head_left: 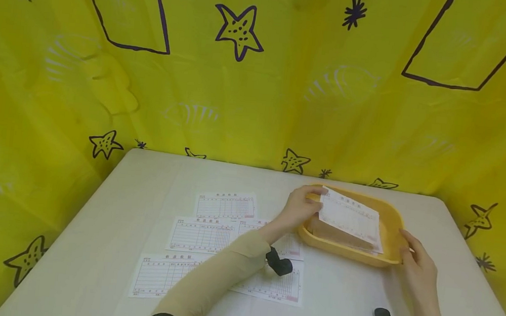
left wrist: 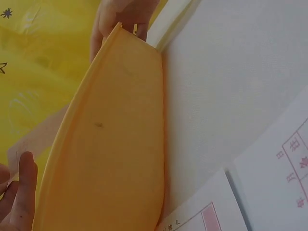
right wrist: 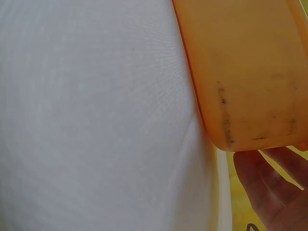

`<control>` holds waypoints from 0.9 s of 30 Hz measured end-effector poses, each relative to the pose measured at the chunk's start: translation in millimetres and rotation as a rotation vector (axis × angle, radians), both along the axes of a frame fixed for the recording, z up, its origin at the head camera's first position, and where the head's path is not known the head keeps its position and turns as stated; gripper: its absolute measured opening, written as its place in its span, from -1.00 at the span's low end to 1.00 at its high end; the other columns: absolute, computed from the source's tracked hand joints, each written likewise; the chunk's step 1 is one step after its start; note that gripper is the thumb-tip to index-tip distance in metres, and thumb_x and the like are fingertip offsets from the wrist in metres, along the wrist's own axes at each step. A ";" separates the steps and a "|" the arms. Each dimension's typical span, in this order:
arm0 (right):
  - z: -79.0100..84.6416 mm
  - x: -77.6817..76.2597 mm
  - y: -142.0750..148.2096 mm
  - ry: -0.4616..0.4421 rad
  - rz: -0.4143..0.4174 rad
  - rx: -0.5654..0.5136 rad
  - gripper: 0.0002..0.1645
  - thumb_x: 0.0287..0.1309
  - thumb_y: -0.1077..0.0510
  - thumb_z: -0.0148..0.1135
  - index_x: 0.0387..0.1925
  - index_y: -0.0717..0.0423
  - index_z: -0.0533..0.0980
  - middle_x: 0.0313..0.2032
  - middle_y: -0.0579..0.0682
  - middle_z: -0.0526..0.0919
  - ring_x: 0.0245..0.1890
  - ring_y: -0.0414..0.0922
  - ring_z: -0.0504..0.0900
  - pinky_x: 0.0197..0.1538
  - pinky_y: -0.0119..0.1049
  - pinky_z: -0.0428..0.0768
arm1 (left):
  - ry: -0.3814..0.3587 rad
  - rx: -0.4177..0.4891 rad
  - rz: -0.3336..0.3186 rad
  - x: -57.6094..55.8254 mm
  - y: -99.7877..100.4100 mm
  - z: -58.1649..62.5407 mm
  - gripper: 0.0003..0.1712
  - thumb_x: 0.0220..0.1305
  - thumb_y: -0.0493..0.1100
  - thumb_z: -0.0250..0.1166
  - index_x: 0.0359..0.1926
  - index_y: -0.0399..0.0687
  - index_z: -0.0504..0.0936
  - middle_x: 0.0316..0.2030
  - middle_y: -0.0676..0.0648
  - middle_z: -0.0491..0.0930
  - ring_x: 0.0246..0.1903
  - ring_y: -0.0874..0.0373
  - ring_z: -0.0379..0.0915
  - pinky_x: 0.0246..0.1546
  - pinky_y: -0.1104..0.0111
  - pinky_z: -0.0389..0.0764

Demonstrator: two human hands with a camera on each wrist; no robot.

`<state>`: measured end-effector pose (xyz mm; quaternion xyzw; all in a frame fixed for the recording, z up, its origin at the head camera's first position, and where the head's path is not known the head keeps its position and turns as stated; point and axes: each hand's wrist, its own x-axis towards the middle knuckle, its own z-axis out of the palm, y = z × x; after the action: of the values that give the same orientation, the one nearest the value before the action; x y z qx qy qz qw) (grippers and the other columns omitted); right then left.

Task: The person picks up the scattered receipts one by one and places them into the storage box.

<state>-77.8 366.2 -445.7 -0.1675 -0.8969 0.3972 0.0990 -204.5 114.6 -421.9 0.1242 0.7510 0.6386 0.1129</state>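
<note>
In the head view, my left hand (head_left: pixel 298 208) pinches the left edge of a white printed form (head_left: pixel 350 215) with red and dark lettering. The form is tilted over a yellow plastic tray (head_left: pixel 391 217), covering much of its inside. Beneath it, another white sheet and a brownish surface show in the tray. My right hand (head_left: pixel 421 268) grips the tray's right end, thumb and fingers at the rim. In the right wrist view, its fingers (right wrist: pixel 248 168) meet the tray's scuffed outer corner. The left wrist view shows the tray's long side wall (left wrist: pixel 110 130).
Several similar forms lie face up on the white table left of the tray, among them a far one (head_left: pixel 225 206), a middle one (head_left: pixel 202 235) and a near one (head_left: pixel 166 274). My left forearm crosses over some. A yellow patterned curtain (head_left: pixel 267 103) hangs behind the table.
</note>
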 end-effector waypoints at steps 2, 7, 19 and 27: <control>0.5 0.4 -0.1 -0.010 0.001 -0.003 -0.42 0.43 0.04 -0.27 0.40 0.12 0.21 0.29 0.35 0.33 -0.24 -0.67 0.14 -0.26 -0.74 0.21 | 0.004 -0.022 -0.009 0.3 6.9 1.3 -0.59 0.18 -0.39 0.21 0.06 -0.06 0.62 0.08 -0.06 0.56 -0.44 0.20 0.58 -0.41 0.34 0.67; 0.7 1.2 0.1 -0.027 0.008 -0.007 -0.41 0.44 0.03 -0.29 0.41 0.10 0.18 0.28 0.32 0.33 -0.19 -0.67 0.14 -0.24 -0.73 0.20 | 0.031 -0.074 -0.048 1.4 19.5 2.0 -0.60 0.17 -0.39 0.24 0.05 -0.08 0.63 0.05 -0.05 0.58 -0.52 0.30 0.52 -0.41 0.35 0.68; -0.4 -0.2 1.8 -0.024 0.018 -0.005 -0.41 0.44 0.02 -0.29 0.42 0.09 0.17 0.29 0.32 0.31 -0.10 -0.54 0.27 -0.23 -0.74 0.19 | 0.185 -0.285 -0.219 9.4 16.8 2.0 -0.51 0.23 -0.30 0.21 0.20 -0.03 0.50 0.01 -0.10 0.56 -0.39 0.31 0.53 -0.58 0.56 0.55; -0.8 -0.3 0.5 -0.007 0.010 -0.007 -0.41 0.43 0.03 -0.27 0.39 0.14 0.20 0.25 0.35 0.32 -0.25 -0.71 0.11 -0.26 -0.77 0.20 | 0.201 -0.330 -0.221 10.9 0.9 6.9 -0.48 0.32 -0.25 0.14 0.30 0.02 0.39 0.13 -0.14 0.54 -0.12 0.19 0.61 -0.52 0.55 0.58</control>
<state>-78.1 366.7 -446.5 -0.1649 -0.8967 0.4000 0.0934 -193.5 115.5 -415.0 0.2484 0.8347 0.4752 0.1255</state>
